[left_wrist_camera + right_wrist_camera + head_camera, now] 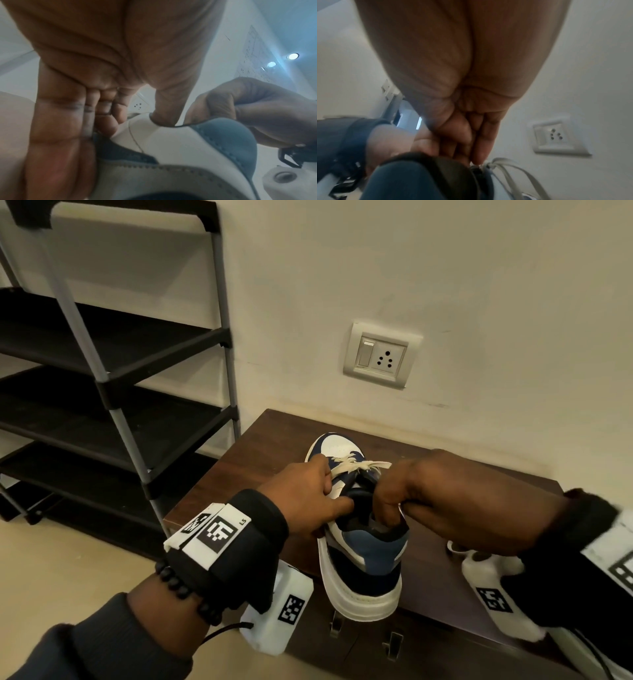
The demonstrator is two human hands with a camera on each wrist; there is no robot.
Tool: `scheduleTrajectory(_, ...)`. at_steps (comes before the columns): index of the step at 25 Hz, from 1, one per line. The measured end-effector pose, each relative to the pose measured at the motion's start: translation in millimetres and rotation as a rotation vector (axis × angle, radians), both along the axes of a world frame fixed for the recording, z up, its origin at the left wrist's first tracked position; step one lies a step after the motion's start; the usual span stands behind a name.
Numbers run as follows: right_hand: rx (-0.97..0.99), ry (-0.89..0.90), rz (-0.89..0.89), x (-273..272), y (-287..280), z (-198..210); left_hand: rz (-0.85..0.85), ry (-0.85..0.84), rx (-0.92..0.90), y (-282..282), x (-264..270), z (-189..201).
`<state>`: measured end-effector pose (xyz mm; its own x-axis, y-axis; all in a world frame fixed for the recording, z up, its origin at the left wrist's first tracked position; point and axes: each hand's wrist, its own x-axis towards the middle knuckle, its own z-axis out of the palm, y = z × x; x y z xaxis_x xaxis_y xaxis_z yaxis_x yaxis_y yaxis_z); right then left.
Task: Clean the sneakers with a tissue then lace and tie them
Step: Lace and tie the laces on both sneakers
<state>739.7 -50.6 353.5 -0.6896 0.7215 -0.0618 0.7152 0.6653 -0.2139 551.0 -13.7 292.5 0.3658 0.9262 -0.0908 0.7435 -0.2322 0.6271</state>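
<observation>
Sneaker [359, 563], smooth navy/white w/ flat laces [363, 465], gripped by both hands

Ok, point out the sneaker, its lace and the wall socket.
sneaker [371, 556]: head view, on the blue heel panel.
lace [371, 465]: head view, on the pale strand crossing the tongue.
wall socket [387, 359]: head view, on the three-pin outlet face.

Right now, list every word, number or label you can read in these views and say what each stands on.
"L5": on the white tag on the left wristband, beside its square black-and-white code.
Other coded tags on the wrist gear: patterns only, no letters.
Sheet on the wall in the left wrist view: too blurred to read.
Sneaker and wall socket: no readable text.
</observation>
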Motion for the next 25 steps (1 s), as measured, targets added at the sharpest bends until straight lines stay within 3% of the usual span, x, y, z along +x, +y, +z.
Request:
scheduleTrajectory(3, -0.113, -0.130, 0.020, -18, 12, 4, 0.010, -0.082, -0.054, -1, -2, -1)
scheduleTrajectory(7, -0.208, -0.142, 0.000, -22, 17, 5, 0.023, -0.196, -0.137, -3, -2, 1)
scheduleTrajectory(11, -0.481, -0.057, -0.039, -16, 20, 15, 0.040, -0.206, -0.155, -6, -2, 0)
scheduleTrajectory(15, -0.182, -0.587, 0.002, -37, 21, 7, 0.056, -0.247, -0.226, -8, 1, -2)
scheduleTrajectory(17, -0.074, -0.748, 0.016, -52, 19, -2, 0.060, -0.283, -0.264, -9, 4, -2)
scheduleTrajectory(18, -0.052, -0.779, 0.034, -55, 19, -1, 0.061, -0.294, -0.279, -9, 5, -3)
scheduleTrajectory(22, -0.274, -0.655, 0.023, -46, 22, 14, 0.060, -0.339, -0.369, -7, 2, -3)
scheduleTrajectory(25, -0.206, -0.658, 0.112, -46, 27, 7, 0.062, -0.316, -0.362, -8, 4, -5)
